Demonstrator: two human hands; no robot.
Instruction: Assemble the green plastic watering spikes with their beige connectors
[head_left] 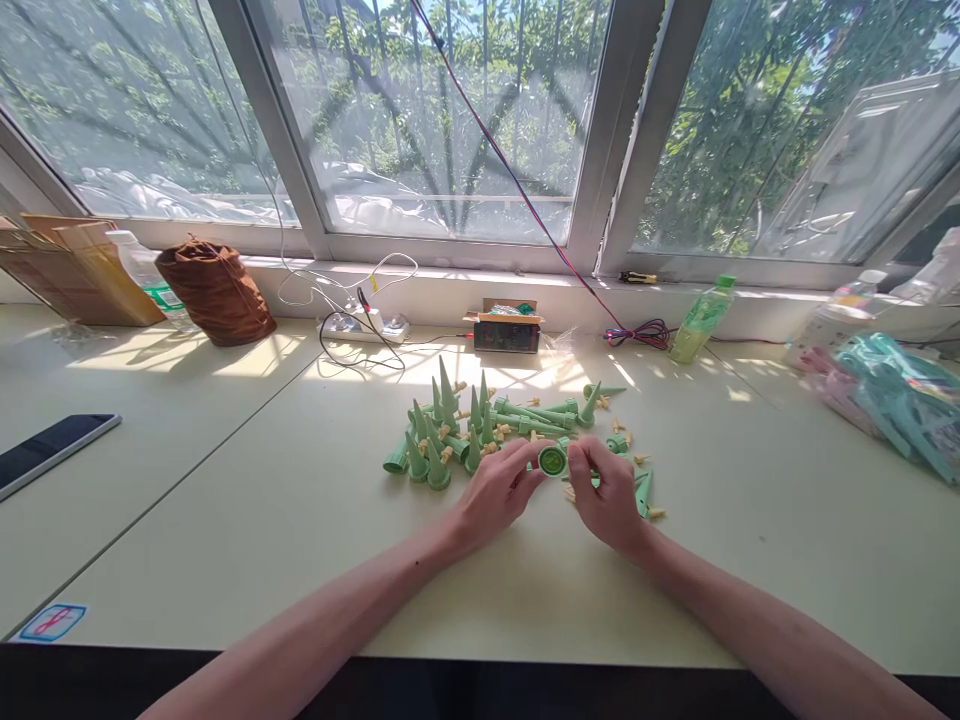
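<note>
Over the table (pixel 247 510), left hand (pixel 496 492) and right hand (pixel 609 493) pinch a green piece (pixel 553 461), far end hidden.

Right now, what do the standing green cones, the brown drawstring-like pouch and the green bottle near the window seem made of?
Green cones: probably moulded plastic, smooth and opaque; their colour and shapes are uniform.
Brown pouch: perhaps fabric or suede, matte; it creases softly.
Green bottle: likely plastic, see-through and glossy, since light passes through.
</note>
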